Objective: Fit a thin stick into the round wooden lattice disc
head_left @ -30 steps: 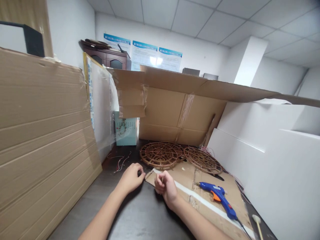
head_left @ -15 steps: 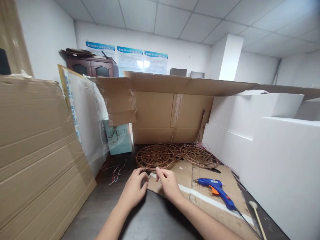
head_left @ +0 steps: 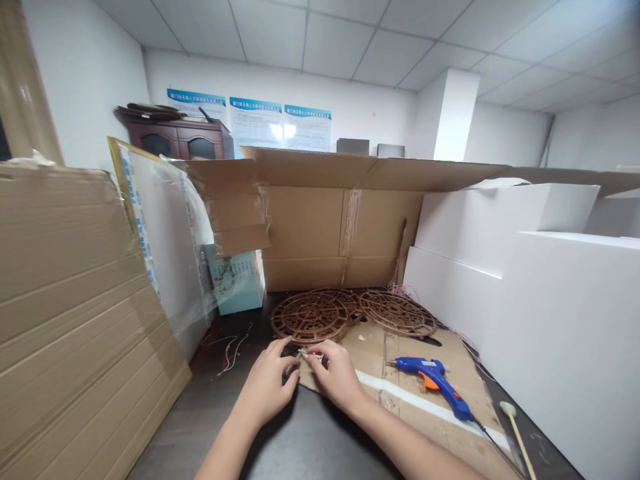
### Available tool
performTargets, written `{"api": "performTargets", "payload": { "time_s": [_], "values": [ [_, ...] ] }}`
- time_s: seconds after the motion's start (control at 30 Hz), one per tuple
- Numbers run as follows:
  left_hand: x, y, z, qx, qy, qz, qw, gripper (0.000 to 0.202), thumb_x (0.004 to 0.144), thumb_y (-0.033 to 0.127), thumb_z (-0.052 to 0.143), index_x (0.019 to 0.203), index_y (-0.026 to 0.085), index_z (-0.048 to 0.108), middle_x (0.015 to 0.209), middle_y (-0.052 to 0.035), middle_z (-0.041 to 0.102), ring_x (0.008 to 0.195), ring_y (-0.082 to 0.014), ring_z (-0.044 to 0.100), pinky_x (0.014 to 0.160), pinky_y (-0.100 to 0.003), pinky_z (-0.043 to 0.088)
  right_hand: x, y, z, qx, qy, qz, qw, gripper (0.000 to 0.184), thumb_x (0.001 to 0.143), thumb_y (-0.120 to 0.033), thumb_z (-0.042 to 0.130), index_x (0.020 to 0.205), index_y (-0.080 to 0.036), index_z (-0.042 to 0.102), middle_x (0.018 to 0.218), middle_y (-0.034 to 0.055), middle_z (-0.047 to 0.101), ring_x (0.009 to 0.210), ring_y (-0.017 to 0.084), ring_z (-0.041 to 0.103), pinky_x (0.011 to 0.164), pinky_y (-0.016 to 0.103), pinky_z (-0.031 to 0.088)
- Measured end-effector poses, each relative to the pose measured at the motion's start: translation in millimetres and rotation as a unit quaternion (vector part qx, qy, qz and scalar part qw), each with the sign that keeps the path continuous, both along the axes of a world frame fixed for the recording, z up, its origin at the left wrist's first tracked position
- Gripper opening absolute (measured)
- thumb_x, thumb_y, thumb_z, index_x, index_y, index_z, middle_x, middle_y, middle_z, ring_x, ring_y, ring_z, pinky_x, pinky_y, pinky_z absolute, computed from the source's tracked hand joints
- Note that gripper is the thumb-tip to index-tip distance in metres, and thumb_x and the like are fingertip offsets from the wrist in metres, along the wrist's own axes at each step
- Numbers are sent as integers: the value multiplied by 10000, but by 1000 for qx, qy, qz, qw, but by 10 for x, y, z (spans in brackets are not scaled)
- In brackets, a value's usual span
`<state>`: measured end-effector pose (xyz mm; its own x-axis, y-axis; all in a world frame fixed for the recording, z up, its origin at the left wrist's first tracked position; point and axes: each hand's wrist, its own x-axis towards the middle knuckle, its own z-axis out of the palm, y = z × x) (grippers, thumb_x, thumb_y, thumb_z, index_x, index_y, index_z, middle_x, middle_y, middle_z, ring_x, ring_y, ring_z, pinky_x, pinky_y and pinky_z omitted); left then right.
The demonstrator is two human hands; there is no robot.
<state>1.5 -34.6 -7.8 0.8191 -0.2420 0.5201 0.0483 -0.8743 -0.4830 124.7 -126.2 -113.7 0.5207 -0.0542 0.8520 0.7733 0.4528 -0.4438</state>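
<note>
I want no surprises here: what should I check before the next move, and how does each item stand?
1. Nozzle of the glue gun aimed away from the hands: not ok, it points toward the right hand.
2. Glue gun hot or cool: cannot tell.
3. Glue gun resting on the cardboard: ok, lying on its side.
4. Grip on the pale bit at the fingertips: cannot tell, too small.
5. Loose wires apart from the left hand: ok, off to its left.
</note>
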Motion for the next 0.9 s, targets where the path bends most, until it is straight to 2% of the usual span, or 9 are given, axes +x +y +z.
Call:
{"api": "performTargets", "payload": {
  "time_s": [0.2,0.47,0.63,0.77,0.9],
  "values": [
    [3,8,-4,-12,1,5,1000,273,859,217,558,1010,266,780,1434,-93,559,1347,-279,503,1140,-485,428,-20,-24,18,28,28,-16,999,133,856,-110,601,822,-158,720,817,41,677,705,163,601,673,264,446],
    [25,30,-3,-27,4,0,1000,251,872,233,552,988,255,773,1421,-90,569,1338,-279,510,1142,-482,431,-21,-18,12,-6,18,18,1000,246,930,-128,510,943,-164,753,968,75,752,935,215,677,850,305,468],
    [39,36,-1,-33,4,-1,999,245,868,222,556,978,261,771,1404,-80,580,1325,-273,516,1139,-469,430,-19,-31,16,8,38,-5,999,167,872,-110,564,916,-150,720,917,64,710,823,199,639,756,288,465],
    [27,27,20,-48,-12,-8,999,241,902,247,511,830,219,739,1311,-102,620,1253,-267,558,1090,-452,462,-23,-37,15,25,39,-14,999,193,854,-93,572,967,-159,713,951,58,680,804,186,613,729,277,463],
    [5,21,36,-61,-11,-20,998,221,911,271,517,967,242,730,1294,-88,619,1240,-256,551,1088,-443,449,-22,-1,-8,4,26,-25,999,210,874,-80,541,920,-175,723,948,61,677,854,199,626,760,282,465]
  ]
}}
